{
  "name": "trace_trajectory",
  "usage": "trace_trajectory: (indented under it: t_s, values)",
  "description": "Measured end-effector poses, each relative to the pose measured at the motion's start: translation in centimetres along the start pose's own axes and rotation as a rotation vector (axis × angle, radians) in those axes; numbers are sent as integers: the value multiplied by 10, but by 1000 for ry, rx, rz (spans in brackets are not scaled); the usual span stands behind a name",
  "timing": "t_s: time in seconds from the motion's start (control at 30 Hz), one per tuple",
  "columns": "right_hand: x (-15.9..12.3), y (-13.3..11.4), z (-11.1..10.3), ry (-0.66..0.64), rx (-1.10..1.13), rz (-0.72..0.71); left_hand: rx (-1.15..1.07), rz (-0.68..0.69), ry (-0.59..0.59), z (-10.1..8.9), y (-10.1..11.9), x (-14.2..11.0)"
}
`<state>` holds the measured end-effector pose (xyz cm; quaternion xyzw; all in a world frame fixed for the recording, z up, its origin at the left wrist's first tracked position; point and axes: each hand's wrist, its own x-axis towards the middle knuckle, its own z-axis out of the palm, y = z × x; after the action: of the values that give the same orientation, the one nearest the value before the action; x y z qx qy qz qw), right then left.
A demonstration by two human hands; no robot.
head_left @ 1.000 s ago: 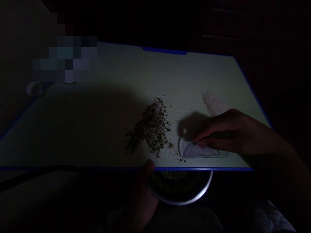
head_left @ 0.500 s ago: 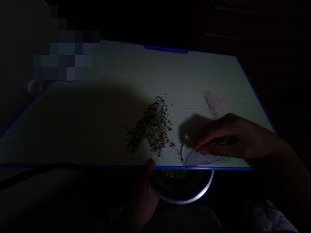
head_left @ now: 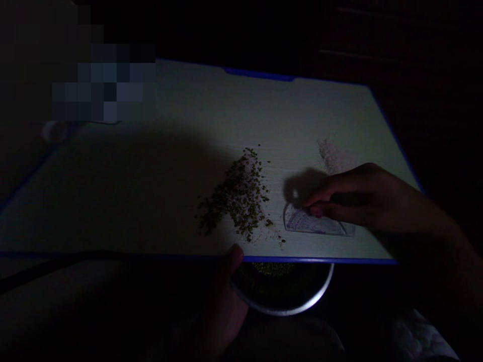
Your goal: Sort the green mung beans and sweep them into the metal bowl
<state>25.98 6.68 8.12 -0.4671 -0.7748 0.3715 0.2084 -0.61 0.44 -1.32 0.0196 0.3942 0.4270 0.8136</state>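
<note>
My right hand (head_left: 350, 196) pinches a clear protractor (head_left: 313, 224) by its upper edge, just over the pale tabletop (head_left: 279, 115). To its left lies a mixed heap of green beans and white rice grains (head_left: 241, 191). A few rice grains and a dark bean are strewn between the heap and the protractor. Beyond my right hand sits a separate rice pile (head_left: 334, 155), partly hidden by it. My left hand (head_left: 228, 306) grips the left side of a metal bowl (head_left: 298, 310) under the table's front edge, thumb up at that edge. Green beans show in the bowl.
The table has a blue rim (head_left: 151, 258). A dark cable (head_left: 68, 258) runs along its front left edge. A round pale object (head_left: 55, 131) is at the left edge, below a blurred-out patch. The room is very dark.
My right hand has lifted the protractor away from the table's front edge, and it now lies farther back. The left hand and the bowl have stayed in place.
</note>
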Motion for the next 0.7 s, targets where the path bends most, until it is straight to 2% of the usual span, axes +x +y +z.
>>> trace_trajectory:
  t_s: [0.1,0.23,0.37,0.5,0.7]
  values:
    - [1,-1,1,46,1,-19,-17,-15,51,0,0,0]
    - [3,-3,6,8,5,-55,-33,-18,110,-3,-3,2]
    - [4,-1,7,-24,5,-85,-34,-2,104,-1,-2,2]
    - [1,-1,4,-74,44,-62,-50,-27,86,-1,-1,0]
    - [0,-6,3,-70,53,-35,-9,-19,180,3,0,0]
